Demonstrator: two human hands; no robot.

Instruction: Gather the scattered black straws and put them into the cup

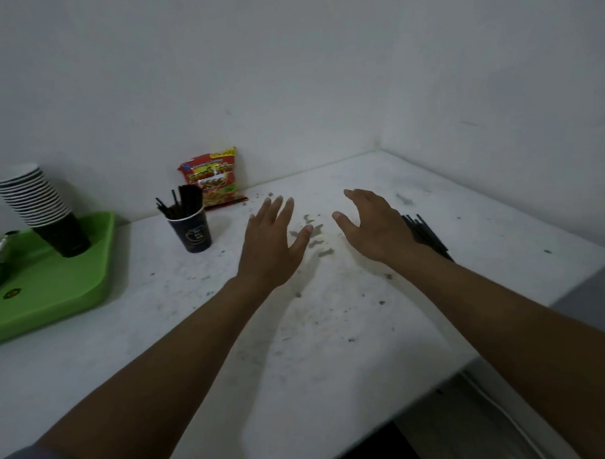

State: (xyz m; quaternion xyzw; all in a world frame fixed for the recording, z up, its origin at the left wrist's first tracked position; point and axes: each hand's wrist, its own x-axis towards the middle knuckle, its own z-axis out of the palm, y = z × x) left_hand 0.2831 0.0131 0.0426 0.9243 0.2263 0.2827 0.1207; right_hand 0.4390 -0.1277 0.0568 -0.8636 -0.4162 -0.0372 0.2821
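A dark paper cup [190,232] stands upright on the white table [332,331], left of centre, with several black straws [182,203] sticking out of it. More black straws [426,237] lie in a bunch on the table at the right, partly hidden behind my right hand. My left hand [272,242] hovers flat over the table's middle, fingers spread, holding nothing. My right hand [374,223] is beside it, open and slightly cupped, just left of the lying straws.
A green tray [56,289] at the left carries a tilted stack of paper cups [41,209] and a metal object. A red snack bag [213,179] leans on the wall behind the cup. The table's edge runs along the right and front.
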